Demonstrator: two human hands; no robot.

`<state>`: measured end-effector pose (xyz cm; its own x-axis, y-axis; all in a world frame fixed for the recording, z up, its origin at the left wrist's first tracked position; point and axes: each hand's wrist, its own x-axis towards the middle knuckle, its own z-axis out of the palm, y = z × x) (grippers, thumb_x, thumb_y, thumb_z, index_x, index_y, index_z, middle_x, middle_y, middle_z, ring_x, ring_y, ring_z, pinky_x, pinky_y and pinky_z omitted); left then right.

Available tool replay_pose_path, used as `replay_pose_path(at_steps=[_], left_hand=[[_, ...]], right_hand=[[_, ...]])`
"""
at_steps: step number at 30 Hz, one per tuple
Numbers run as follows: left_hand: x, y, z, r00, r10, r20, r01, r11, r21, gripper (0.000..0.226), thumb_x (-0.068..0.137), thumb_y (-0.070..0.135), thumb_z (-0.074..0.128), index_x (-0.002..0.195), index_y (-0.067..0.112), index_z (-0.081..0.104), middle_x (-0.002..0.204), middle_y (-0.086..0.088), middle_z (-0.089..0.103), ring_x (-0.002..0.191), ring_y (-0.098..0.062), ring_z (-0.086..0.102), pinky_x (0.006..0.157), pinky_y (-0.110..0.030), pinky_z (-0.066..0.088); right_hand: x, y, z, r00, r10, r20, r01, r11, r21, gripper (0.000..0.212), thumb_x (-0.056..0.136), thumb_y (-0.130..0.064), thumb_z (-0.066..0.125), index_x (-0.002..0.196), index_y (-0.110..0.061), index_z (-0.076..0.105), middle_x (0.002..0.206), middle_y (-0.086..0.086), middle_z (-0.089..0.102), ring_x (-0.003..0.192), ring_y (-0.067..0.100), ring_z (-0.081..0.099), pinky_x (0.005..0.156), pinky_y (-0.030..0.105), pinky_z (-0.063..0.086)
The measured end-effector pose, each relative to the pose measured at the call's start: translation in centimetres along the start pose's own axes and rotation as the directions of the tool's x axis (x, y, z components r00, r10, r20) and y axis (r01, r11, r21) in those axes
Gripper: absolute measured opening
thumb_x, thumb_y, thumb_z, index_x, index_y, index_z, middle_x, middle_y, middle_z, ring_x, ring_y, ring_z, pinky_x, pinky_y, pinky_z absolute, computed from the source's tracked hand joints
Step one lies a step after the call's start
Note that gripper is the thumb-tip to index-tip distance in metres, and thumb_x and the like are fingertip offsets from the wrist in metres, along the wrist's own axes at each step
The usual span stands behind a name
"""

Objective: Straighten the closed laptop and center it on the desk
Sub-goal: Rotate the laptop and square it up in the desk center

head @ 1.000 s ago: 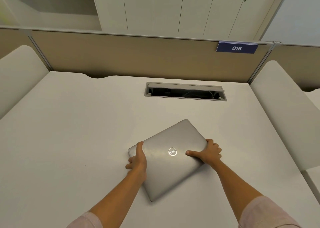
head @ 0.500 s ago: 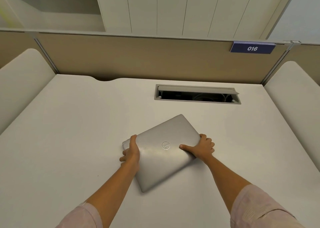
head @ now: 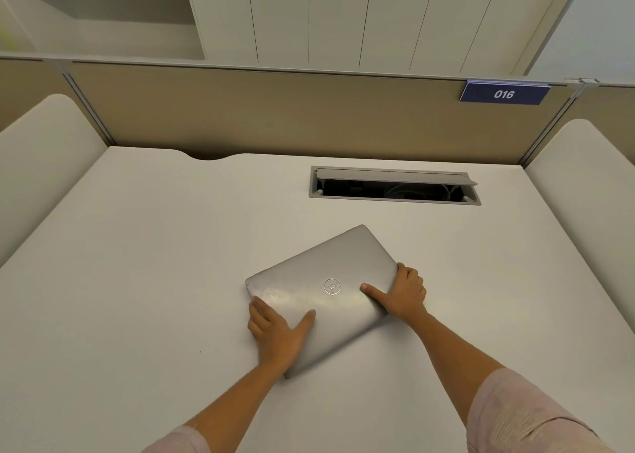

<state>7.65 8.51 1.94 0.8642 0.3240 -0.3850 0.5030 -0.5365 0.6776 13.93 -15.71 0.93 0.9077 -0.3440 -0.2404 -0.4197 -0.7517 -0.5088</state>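
A closed silver laptop (head: 330, 274) with a round logo lies skewed on the white desk (head: 137, 263), one corner pointing toward the far side. My left hand (head: 275, 332) grips its near-left edge, thumb spread on the lid and fingers along the side. My right hand (head: 402, 294) holds the right edge, thumb on the lid and fingers wrapped around the side. The laptop's near corner is partly hidden behind my left wrist.
An open cable hatch (head: 395, 186) is set into the desk beyond the laptop. A beige partition (head: 275, 115) with a blue "016" sign (head: 503, 94) closes the far edge. White rounded side panels (head: 44, 136) flank the desk. Cabinets stand behind.
My left hand has slid down the laptop's left edge toward the near corner, thumb now spread on the lid. The laptop has turned slightly. The view has shifted left.
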Motion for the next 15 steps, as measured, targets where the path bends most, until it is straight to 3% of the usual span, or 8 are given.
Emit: replay_pose_path(at_steps=[3, 6, 10, 15], left_hand=[[-1.3, -2.4, 0.0, 0.981, 0.149, 0.123, -0.153, 0.988, 0.024, 0.158, 0.042, 0.080, 0.074, 0.147, 0.022, -0.027, 0.159, -0.008, -0.021, 0.146, -0.024, -0.015, 0.121, -0.046, 0.006], [-1.5, -4.3, -0.6, 0.953, 0.234, 0.190, -0.253, 0.964, 0.081, 0.171, 0.021, 0.087, 0.072, 0.142, 0.033, -0.036, 0.156, -0.004, -0.032, 0.146, -0.020, -0.024, 0.119, -0.043, 0.003], [-1.1, -5.4, -1.5, 0.944, 0.260, 0.201, -0.300, 0.932, 0.205, 0.171, 0.024, 0.089, 0.068, 0.141, 0.023, -0.037, 0.160, -0.008, -0.024, 0.146, -0.021, -0.024, 0.121, -0.039, 0.000], [-1.0, -5.5, -1.9, 0.937, 0.309, 0.160, -0.339, 0.916, 0.214, 0.163, 0.031, 0.089, 0.066, 0.143, 0.021, -0.032, 0.163, -0.003, -0.012, 0.149, -0.019, -0.014, 0.123, -0.035, 0.004]], right_hand=[[0.1, -0.1, -0.3, 0.998, -0.047, 0.041, 0.047, 0.999, -0.003, 0.111, 0.066, -0.073, 0.066, 0.148, -0.015, 0.019, 0.145, 0.011, 0.035, 0.134, 0.032, 0.033, 0.110, 0.047, 0.028], [-0.1, -0.1, -0.5, 0.997, -0.066, 0.044, 0.067, 0.997, -0.029, 0.107, 0.068, -0.073, 0.063, 0.148, -0.018, 0.017, 0.145, 0.011, 0.036, 0.134, 0.031, 0.033, 0.109, 0.048, 0.029], [-0.3, -0.1, -0.7, 0.997, -0.066, 0.048, 0.068, 0.997, -0.037, 0.108, 0.069, -0.073, 0.063, 0.148, -0.016, 0.018, 0.144, 0.012, 0.039, 0.132, 0.033, 0.036, 0.107, 0.047, 0.032], [-0.9, 0.0, -0.6, 0.999, -0.042, 0.025, 0.043, 0.998, -0.038, 0.107, 0.068, -0.073, 0.063, 0.148, -0.015, 0.020, 0.143, 0.014, 0.040, 0.129, 0.034, 0.038, 0.105, 0.046, 0.034]])
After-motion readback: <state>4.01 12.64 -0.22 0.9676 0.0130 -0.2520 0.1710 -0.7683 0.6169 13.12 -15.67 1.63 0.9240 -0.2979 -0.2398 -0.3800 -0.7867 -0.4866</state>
